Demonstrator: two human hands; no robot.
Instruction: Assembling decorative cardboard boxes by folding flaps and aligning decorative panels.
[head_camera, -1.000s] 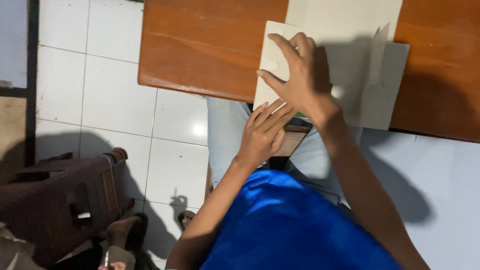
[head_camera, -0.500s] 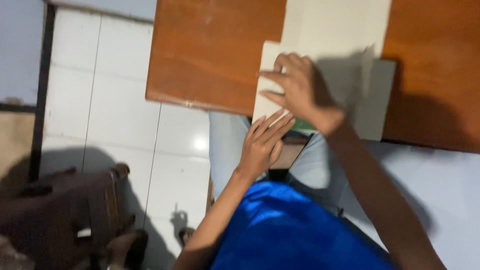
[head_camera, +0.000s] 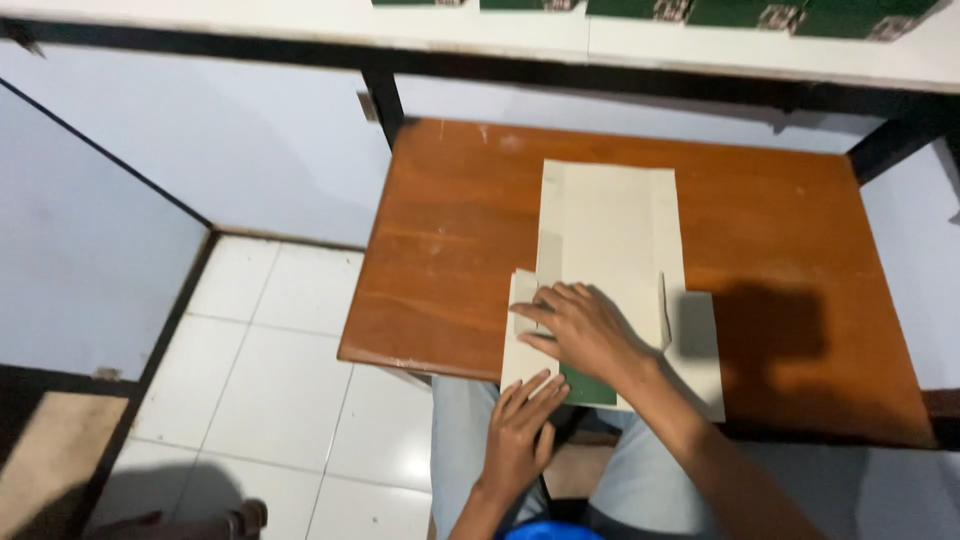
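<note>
A flat, unfolded beige cardboard sheet (head_camera: 610, 235) with side flaps lies on a brown wooden table (head_camera: 440, 250), its near end hanging over the table's front edge. A small green patch (head_camera: 582, 388) shows on it below my right hand. My right hand (head_camera: 580, 330) lies palm down on the sheet's near left part, fingers spread and pointing left, pressing a folded flap. My left hand (head_camera: 522, 430) sits just below it at the sheet's near left corner, fingers together and touching the cardboard edge. Neither hand grips anything.
A white shelf (head_camera: 500, 35) on a black frame runs along the back, with green flat pieces (head_camera: 760, 10) on top. White floor tiles (head_camera: 270, 380) lie to the left, pale blue walls behind. My legs in grey trousers (head_camera: 460, 430) are under the table.
The view has tilted up, showing the whole table and the shelf behind. My right hand now rests flatter on the sheet; my left hand stays at the near corner.
</note>
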